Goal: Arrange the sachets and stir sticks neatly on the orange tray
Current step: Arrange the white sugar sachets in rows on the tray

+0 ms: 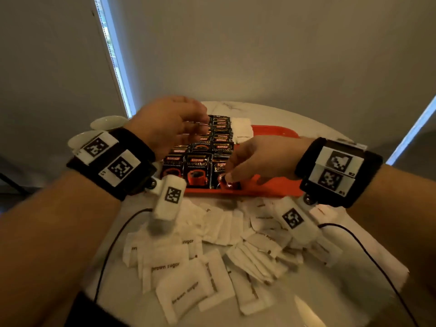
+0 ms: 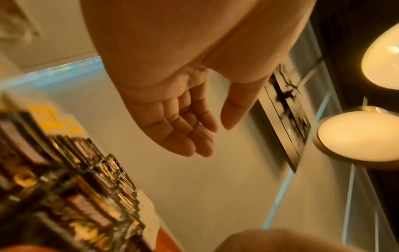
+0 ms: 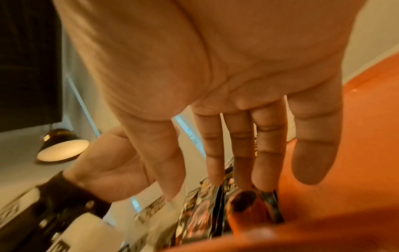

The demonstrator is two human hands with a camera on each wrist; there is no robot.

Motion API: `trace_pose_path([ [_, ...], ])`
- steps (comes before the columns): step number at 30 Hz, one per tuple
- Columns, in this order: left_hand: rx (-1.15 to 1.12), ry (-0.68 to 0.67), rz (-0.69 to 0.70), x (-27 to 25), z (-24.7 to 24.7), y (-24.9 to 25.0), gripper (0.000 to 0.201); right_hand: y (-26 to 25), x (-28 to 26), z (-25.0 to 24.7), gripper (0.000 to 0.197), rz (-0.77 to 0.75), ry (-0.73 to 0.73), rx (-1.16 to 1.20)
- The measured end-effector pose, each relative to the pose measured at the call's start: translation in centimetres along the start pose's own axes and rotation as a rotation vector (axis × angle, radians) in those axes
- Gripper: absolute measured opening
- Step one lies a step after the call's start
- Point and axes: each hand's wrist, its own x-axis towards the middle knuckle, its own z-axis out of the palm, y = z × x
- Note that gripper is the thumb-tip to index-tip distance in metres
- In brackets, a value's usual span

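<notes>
The orange tray (image 1: 271, 188) carries rows of black Kopiko coffee sachets (image 1: 197, 171) and a small stack of white sachets (image 1: 241, 129) at its back. My left hand (image 1: 191, 128) hovers over the back rows with relaxed, straight fingers; in the left wrist view the left hand (image 2: 200, 136) holds nothing above the coffee sachets (image 2: 86, 187). My right hand (image 1: 232, 173) reaches to the front right coffee sachet. In the right wrist view its straight fingertips (image 3: 262, 184) touch that sachet (image 3: 271, 202) on the tray (image 3: 356, 136).
Many loose white brown sugar sachets (image 1: 179, 267) lie scattered on the round white table in front of the tray. Two white cups (image 1: 107, 122) stand at the table's left edge. Cables run from both wrist cameras. The tray's right half is bare orange.
</notes>
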Motion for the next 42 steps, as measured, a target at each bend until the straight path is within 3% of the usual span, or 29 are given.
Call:
trace_pose_path([
  [5, 0.549, -0.152, -0.037, -5.5, -2.2, 0.3, 0.011, -1.1, -5.0, 1.8, 0.048, -0.072, -0.127, -0.365],
  [8, 0.903, -0.325, -0.103, -8.6, -4.2, -0.1, 0.036, -1.1, -7.4, 2.8, 0.074, -0.063, -0.277, -0.489],
  [11, 1.167, -0.455, -0.253, -11.1, -5.0, -0.4, 0.067, -1.0, -9.1, 4.0, 0.091, -0.064, -0.329, -0.618],
  [15, 1.320, -0.507, -0.312, -12.9, -4.1, -1.6, 0.095, -1.3, -8.9, 6.0, 0.084, -0.116, -0.272, -0.728],
  [18, 1.372, -0.427, -0.272, -13.2, -3.1, -2.5, 0.089, -2.0, -8.3, 6.6, 0.066, -0.154, -0.223, -0.706],
  [21, 1.365, -0.345, -0.232, -13.3, -2.4, -2.7, 0.076, -2.5, -8.1, 6.5, 0.041, -0.186, -0.168, -0.650],
  [26, 1.266, -0.325, -0.264, -13.0, -2.7, -2.2, 0.047, -2.4, -7.1, 5.2, 0.025, -0.170, -0.079, -0.507],
  [29, 1.077, -0.216, -0.258, -12.6, -3.4, -1.7, 0.034, -2.4, -6.7, 3.8, 0.027, -0.155, -0.003, -0.295],
  [32, 0.723, -0.085, -0.295, -11.8, -4.1, -1.3, 0.025, -2.1, -6.3, 2.5, 0.029, -0.171, 0.047, -0.043],
  [36, 0.335, -0.136, -0.372, -10.9, -4.9, -1.0, 0.029, -1.5, -5.2, 1.8, 0.029, -0.203, -0.011, 0.237],
  [42, 0.095, -0.187, -0.377, -9.6, -3.8, -1.4, 0.034, 0.1, -2.5, 1.1, 0.035, -0.370, -0.052, 0.776],
])
